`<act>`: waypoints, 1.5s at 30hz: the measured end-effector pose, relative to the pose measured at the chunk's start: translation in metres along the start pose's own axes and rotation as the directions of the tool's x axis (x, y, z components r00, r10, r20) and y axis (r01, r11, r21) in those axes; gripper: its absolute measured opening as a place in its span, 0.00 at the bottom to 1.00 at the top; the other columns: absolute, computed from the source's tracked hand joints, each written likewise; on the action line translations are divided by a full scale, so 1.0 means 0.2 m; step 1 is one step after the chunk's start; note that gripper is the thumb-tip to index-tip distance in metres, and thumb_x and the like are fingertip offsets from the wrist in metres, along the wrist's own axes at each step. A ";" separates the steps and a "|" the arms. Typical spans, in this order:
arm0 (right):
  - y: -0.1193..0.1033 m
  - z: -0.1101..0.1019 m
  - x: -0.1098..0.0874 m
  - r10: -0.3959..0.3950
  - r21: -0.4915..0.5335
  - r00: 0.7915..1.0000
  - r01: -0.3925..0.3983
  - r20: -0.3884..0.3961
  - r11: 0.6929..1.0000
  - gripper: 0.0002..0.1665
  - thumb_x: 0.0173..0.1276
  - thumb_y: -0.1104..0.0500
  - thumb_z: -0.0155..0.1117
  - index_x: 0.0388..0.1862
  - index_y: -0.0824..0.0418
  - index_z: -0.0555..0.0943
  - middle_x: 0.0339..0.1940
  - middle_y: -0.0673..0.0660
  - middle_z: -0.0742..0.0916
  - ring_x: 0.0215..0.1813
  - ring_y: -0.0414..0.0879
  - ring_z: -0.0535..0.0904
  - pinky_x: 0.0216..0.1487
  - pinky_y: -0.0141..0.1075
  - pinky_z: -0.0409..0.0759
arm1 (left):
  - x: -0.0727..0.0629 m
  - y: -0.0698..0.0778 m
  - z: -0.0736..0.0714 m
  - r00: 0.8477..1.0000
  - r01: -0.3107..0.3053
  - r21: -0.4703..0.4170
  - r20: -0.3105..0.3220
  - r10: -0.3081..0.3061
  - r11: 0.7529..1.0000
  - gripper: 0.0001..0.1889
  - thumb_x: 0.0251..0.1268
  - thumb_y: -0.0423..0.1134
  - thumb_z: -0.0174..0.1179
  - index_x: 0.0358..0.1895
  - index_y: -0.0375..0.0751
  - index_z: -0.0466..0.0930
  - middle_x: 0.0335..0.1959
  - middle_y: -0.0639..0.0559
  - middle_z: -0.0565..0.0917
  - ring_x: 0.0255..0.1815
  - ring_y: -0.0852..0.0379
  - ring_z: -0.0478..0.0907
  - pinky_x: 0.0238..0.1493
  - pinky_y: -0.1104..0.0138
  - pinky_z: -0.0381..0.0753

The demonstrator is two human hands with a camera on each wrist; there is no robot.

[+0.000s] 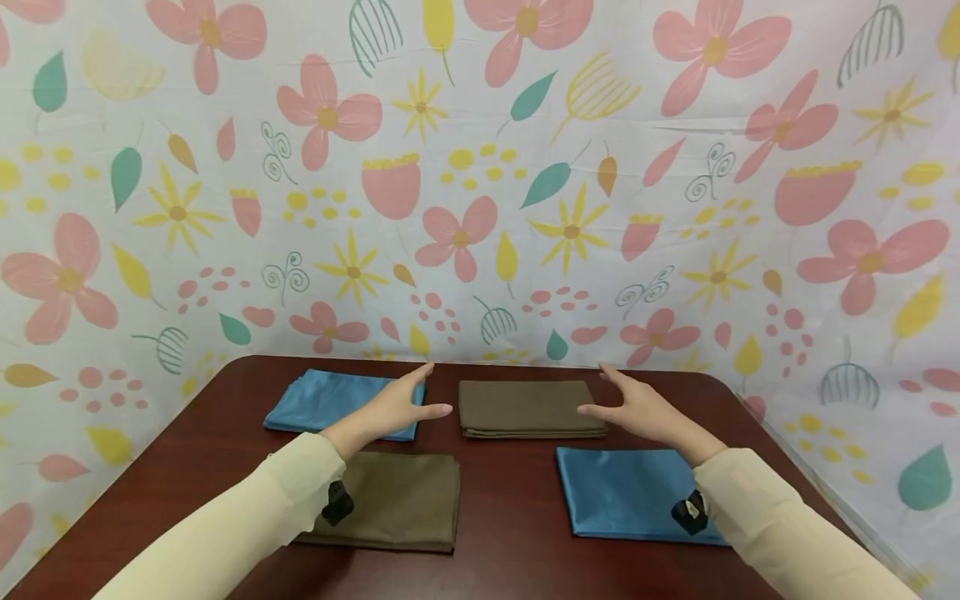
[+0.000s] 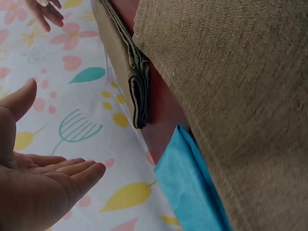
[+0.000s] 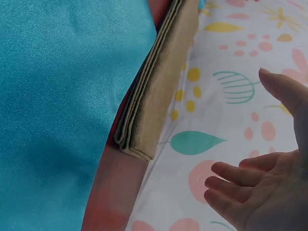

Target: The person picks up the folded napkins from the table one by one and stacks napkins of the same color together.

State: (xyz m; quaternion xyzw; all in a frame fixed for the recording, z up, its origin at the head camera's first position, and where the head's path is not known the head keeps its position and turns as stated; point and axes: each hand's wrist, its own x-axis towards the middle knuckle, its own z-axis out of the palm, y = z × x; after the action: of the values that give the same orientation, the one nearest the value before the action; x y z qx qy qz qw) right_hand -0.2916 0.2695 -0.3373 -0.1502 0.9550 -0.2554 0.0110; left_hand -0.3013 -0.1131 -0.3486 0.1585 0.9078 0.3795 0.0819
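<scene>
My left hand (image 1: 396,406) hovers with straight fingers and thumb apart, near the right end of a folded blue cloth (image 1: 322,396) at the back left. Holding nothing, my right hand (image 1: 636,408) is spread the same way beside the right end of a folded brown cloth (image 1: 532,407) at the back middle. Under my left forearm lies another folded brown cloth (image 1: 405,500), partly hidden by the sleeve. A second folded blue cloth (image 1: 622,492) lies at the front right, its right part behind my right sleeve. Both wrist views show empty palms, the left (image 2: 48,187) and the right (image 3: 255,187).
The dark red-brown table (image 1: 510,517) carries the several folded cloths, with gaps between them. A white curtain-like sheet (image 1: 480,117) printed with flowers and leaves hangs behind the table and along its sides. A small black device (image 1: 337,502) sits at my left wrist, another (image 1: 690,512) at my right.
</scene>
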 end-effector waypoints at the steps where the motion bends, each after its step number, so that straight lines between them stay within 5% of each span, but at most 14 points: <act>1: 0.01 0.00 0.00 0.012 0.004 1.000 -0.012 0.002 1.000 0.61 0.63 0.34 0.63 0.79 0.64 0.46 0.75 0.70 0.62 0.72 0.69 0.60 0.63 0.65 0.68 | 0.01 0.00 0.01 1.000 0.007 -0.030 -0.003 -0.007 1.000 0.48 0.63 0.57 0.63 0.79 0.46 0.44 0.78 0.45 0.54 0.77 0.42 0.53 0.71 0.44 0.62; 10: 0.07 0.01 0.05 0.092 0.139 0.994 -0.100 0.065 0.985 0.63 0.65 0.33 0.60 0.79 0.64 0.38 0.74 0.72 0.61 0.73 0.70 0.58 0.64 0.64 0.68 | 0.08 -0.02 0.07 0.998 0.061 -0.260 -0.007 -0.065 0.964 0.46 0.64 0.53 0.63 0.78 0.42 0.47 0.76 0.41 0.58 0.75 0.40 0.59 0.69 0.45 0.66; 18: 0.11 0.03 0.10 0.190 0.225 0.973 -0.216 0.131 0.950 0.67 0.63 0.30 0.59 0.78 0.66 0.33 0.75 0.74 0.58 0.74 0.70 0.55 0.68 0.64 0.63 | 0.13 -0.03 0.12 0.984 0.174 -0.477 0.064 -0.163 0.862 0.48 0.64 0.52 0.64 0.78 0.40 0.44 0.75 0.40 0.60 0.70 0.40 0.66 0.68 0.49 0.69; 28: 0.17 0.05 0.18 0.249 0.278 0.958 -0.279 0.139 0.919 0.69 0.61 0.28 0.59 0.79 0.64 0.33 0.76 0.74 0.55 0.75 0.70 0.53 0.69 0.65 0.61 | 0.21 -0.05 0.15 0.980 0.197 -0.563 0.084 -0.182 0.803 0.46 0.66 0.50 0.62 0.78 0.36 0.44 0.76 0.35 0.56 0.74 0.41 0.60 0.67 0.52 0.71; 38: 0.20 0.06 0.20 0.357 0.420 0.911 -0.413 0.209 0.808 0.70 0.60 0.29 0.62 0.77 0.72 0.39 0.75 0.74 0.56 0.72 0.69 0.60 0.70 0.60 0.64 | 0.28 -0.05 0.20 0.972 0.228 -0.619 0.095 -0.217 0.751 0.48 0.66 0.49 0.62 0.78 0.35 0.41 0.77 0.35 0.50 0.73 0.40 0.61 0.65 0.51 0.73; 45: 0.23 0.10 0.23 0.424 0.466 0.888 -0.455 0.177 0.758 0.64 0.61 0.34 0.65 0.75 0.76 0.47 0.68 0.75 0.66 0.67 0.67 0.66 0.64 0.54 0.74 | 0.32 -0.05 0.24 0.965 0.252 -0.590 0.089 -0.249 0.767 0.48 0.66 0.48 0.63 0.77 0.32 0.42 0.76 0.33 0.51 0.72 0.38 0.62 0.60 0.52 0.78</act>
State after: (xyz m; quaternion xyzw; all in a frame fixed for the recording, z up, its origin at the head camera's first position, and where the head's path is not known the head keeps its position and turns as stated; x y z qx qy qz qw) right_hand -0.3456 0.2845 -0.3755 0.0783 0.8644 -0.4772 0.1378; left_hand -0.3503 -0.0665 -0.3914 0.0035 0.7551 0.6305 0.1799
